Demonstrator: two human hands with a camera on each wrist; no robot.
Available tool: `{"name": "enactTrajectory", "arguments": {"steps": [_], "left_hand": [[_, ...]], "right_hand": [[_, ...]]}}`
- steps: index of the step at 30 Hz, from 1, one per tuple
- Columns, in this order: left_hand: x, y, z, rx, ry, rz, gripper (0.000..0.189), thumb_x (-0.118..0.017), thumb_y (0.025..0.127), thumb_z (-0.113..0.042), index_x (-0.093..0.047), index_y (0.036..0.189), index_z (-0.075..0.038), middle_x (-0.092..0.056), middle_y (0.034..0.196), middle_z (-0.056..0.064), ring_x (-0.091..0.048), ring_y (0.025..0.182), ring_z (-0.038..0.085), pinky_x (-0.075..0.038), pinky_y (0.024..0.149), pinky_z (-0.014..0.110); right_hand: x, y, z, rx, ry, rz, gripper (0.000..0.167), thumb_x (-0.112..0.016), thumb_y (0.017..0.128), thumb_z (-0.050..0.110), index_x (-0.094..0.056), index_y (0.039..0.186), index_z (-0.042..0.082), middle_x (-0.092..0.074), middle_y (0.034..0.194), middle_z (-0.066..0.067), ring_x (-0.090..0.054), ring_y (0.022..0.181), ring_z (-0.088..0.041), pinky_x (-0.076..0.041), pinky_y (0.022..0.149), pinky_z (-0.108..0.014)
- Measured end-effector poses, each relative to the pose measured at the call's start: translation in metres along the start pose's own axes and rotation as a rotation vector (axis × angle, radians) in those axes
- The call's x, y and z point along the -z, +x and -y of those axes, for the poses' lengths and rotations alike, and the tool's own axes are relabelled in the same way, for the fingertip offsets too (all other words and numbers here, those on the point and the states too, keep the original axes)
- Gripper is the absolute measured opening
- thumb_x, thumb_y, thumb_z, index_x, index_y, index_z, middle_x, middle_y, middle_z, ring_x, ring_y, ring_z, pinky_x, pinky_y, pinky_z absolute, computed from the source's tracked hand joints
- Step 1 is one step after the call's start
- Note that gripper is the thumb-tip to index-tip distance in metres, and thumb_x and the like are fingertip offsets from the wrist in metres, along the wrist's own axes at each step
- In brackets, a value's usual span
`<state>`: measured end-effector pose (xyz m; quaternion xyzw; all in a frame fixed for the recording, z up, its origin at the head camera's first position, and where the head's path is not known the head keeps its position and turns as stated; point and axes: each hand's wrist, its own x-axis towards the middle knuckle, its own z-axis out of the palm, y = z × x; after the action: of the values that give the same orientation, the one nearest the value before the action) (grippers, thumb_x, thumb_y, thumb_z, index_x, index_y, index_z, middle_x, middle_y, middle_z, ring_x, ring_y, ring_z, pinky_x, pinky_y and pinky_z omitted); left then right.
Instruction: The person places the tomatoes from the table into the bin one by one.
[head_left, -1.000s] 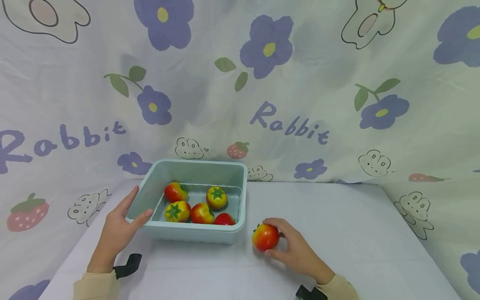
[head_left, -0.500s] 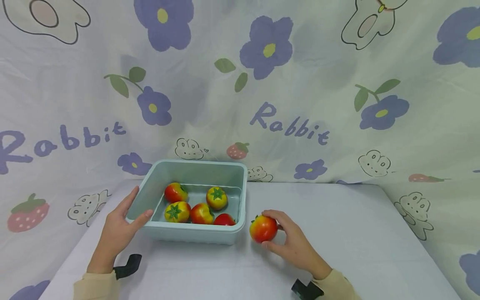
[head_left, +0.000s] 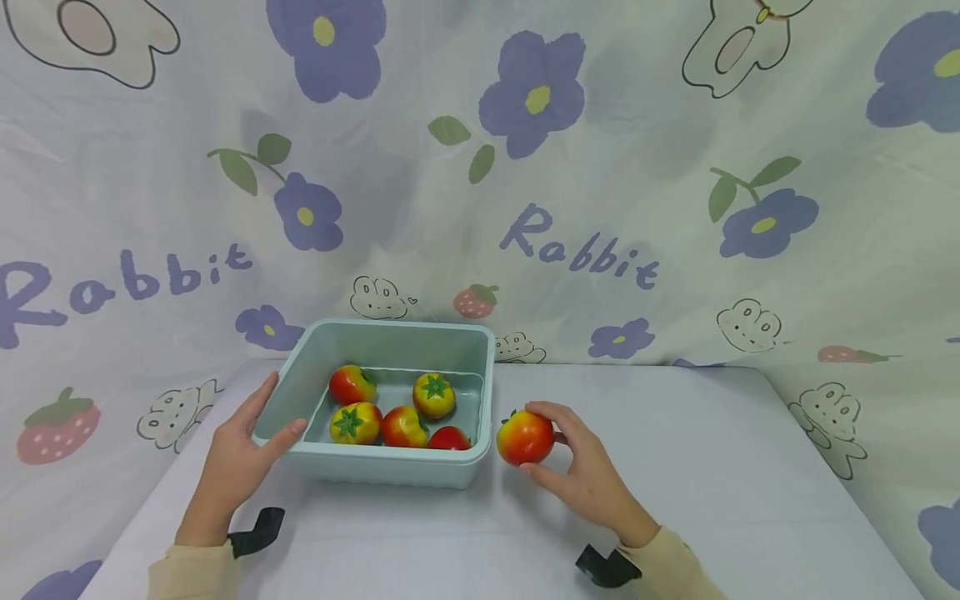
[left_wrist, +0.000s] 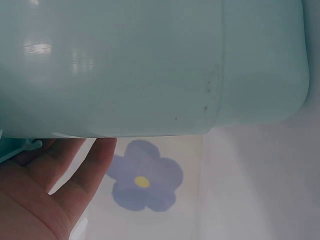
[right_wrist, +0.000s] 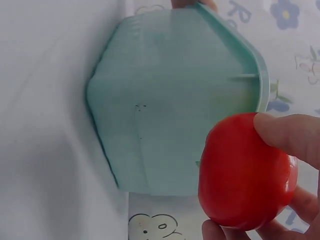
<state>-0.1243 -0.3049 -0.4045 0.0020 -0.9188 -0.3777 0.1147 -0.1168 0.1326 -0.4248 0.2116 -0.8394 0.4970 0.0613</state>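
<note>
A red tomato (head_left: 525, 438), yellowish near its green calyx, is held between the thumb and fingers of my right hand (head_left: 588, 477). It is off the table, just right of a pale green plastic bin (head_left: 382, 470). In the right wrist view the tomato (right_wrist: 245, 172) overlaps the bin's outer wall (right_wrist: 175, 100). My left hand (head_left: 234, 463) grips the bin's left side near the front corner, thumb over the rim and fingers along the outside. Several red and yellow tomatoes lie inside; one red tomato (head_left: 450, 438) is partly hidden by the front wall.
The bin stands on a table covered with a white cloth (head_left: 660, 450). Behind it hangs a patterned curtain (head_left: 420, 208) with purple flowers, rabbits and lettering. A black strap piece (head_left: 258, 533) sits at the left wrist, another black piece (head_left: 607, 568) at the right.
My right hand has lifted the tomato from the table and moved it up and slightly left, closer to the bin. The left hand and the bin have stayed in place.
</note>
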Motion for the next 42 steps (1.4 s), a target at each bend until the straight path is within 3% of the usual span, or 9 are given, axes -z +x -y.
{"name": "enactTrajectory", "arguments": {"steps": [13,28,35,42], "left_hand": [[0.0,0.002,-0.003,0.006,0.001,0.006,0.085,-0.068,0.095,-0.036,-0.019,0.162,-0.014,-0.028,0.158,0.03,-0.034,0.136,0.059,-0.033,0.096,0.08],[0.0,0.002,0.001,0.015,0.006,0.007,0.086,-0.068,0.095,-0.036,-0.018,0.162,-0.016,-0.028,0.159,0.029,-0.035,0.135,0.059,-0.034,0.095,0.08],[0.001,0.002,0.001,0.018,-0.001,0.006,0.086,-0.068,0.095,-0.036,-0.018,0.162,-0.016,-0.028,0.158,0.029,-0.034,0.135,0.059,-0.034,0.095,0.08],[0.001,0.002,0.0,0.016,-0.014,0.013,0.086,-0.068,0.095,-0.035,-0.018,0.162,-0.016,-0.027,0.159,0.029,-0.032,0.137,0.058,-0.033,0.096,0.08]], "right_hand": [[0.002,0.012,0.014,0.043,0.055,-0.076,0.066,-0.083,0.084,0.014,-0.052,0.142,0.022,-0.054,0.142,0.002,-0.054,0.126,-0.017,-0.054,0.099,-0.046],[-0.002,0.029,0.024,0.058,0.084,-0.145,0.065,-0.082,0.086,0.018,-0.05,0.143,0.022,-0.052,0.142,0.005,-0.051,0.127,-0.015,-0.05,0.104,-0.047],[-0.007,0.039,0.033,0.092,0.098,-0.184,0.066,-0.082,0.085,0.016,-0.051,0.144,0.016,-0.051,0.142,0.004,-0.05,0.129,-0.016,-0.05,0.103,-0.048],[-0.016,0.048,0.036,0.128,0.107,-0.196,0.067,-0.082,0.085,0.016,-0.051,0.144,0.017,-0.051,0.143,0.004,-0.049,0.129,-0.016,-0.052,0.101,-0.046]]}}
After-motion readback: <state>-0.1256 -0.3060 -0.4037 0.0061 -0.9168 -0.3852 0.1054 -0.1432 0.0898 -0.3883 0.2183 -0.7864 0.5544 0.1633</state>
